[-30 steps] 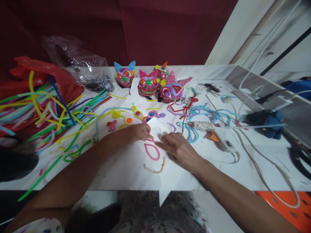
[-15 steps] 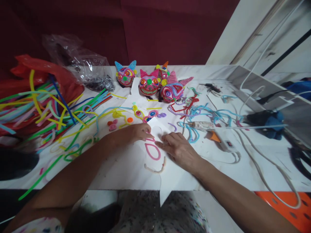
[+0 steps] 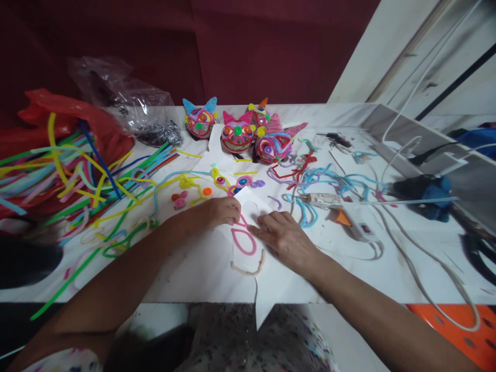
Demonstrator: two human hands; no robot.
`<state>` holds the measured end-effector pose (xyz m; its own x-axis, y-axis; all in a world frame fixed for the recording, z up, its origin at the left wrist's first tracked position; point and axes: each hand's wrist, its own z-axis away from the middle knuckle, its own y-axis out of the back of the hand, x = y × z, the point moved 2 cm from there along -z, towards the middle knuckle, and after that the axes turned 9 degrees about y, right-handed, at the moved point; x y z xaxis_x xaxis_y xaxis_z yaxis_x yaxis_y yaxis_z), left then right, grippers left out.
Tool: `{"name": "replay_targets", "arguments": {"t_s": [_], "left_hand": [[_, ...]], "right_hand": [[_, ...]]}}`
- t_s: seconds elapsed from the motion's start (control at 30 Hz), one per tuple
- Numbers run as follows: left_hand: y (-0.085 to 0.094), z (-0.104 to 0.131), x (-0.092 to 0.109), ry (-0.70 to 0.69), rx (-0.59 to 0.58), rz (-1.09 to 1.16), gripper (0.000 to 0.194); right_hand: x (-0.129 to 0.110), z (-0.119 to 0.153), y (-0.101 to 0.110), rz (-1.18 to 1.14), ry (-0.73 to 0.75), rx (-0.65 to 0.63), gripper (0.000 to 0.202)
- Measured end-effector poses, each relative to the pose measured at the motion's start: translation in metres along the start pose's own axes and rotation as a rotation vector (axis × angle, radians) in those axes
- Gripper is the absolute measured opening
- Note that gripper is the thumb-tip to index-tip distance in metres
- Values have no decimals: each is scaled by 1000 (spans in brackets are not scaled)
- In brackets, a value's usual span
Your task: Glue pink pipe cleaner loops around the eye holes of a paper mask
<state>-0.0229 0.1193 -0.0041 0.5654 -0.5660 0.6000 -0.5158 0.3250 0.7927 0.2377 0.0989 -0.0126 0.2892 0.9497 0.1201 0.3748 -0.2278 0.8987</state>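
Note:
Near the table's middle lies a white paper cutout (image 3: 243,266) with a drawn outline. A pink pipe cleaner (image 3: 245,253), bent into a loop, lies on it, and its free end runs up to my left hand (image 3: 225,211). The fingers of that hand are closed in a pinch on this end. My right hand (image 3: 289,243) rests on the paper with fingers apart, one fingertip touching the pink pipe cleaner where the loop narrows. Below the loop lies a curved beige pipe cleaner (image 3: 248,274).
Several decorated cat-like heads (image 3: 237,135) stand at the back. Loose pipe cleaners (image 3: 77,170) spill from a red bag (image 3: 112,121) on the left. To the right are a glue gun (image 3: 320,200), a power strip (image 3: 364,227), tangled blue pipe cleaners (image 3: 329,178) and cables.
My left fingers have shifted slightly and curled in more, so more of the pink pipe cleaner's upper end shows. My right hand has stayed in place.

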Motion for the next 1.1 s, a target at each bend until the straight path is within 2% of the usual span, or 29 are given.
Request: {"name": "replay_targets", "arguments": {"t_s": [0.3, 0.5, 0.6, 0.8, 0.97, 1.1], "left_hand": [[-3, 2, 0, 47, 21, 90, 26], [-8, 2, -11, 12, 18, 101, 29], [-11, -1, -16, -39, 33, 68, 35], [-9, -2, -14, -7, -11, -25, 33], [-6, -2, -10, -142, 24, -93, 37], [-8, -2, -13, -142, 8, -178, 36]], "right_hand": [[0, 1, -1, -6, -1, -15, 27], [1, 2, -2, -4, -17, -32, 30], [1, 2, -2, -7, -18, -27, 31], [2, 3, -4, -15, -17, -10, 34], [3, 3, -4, -28, -19, 6, 35], [3, 3, -3, -58, -37, -16, 39]]}}
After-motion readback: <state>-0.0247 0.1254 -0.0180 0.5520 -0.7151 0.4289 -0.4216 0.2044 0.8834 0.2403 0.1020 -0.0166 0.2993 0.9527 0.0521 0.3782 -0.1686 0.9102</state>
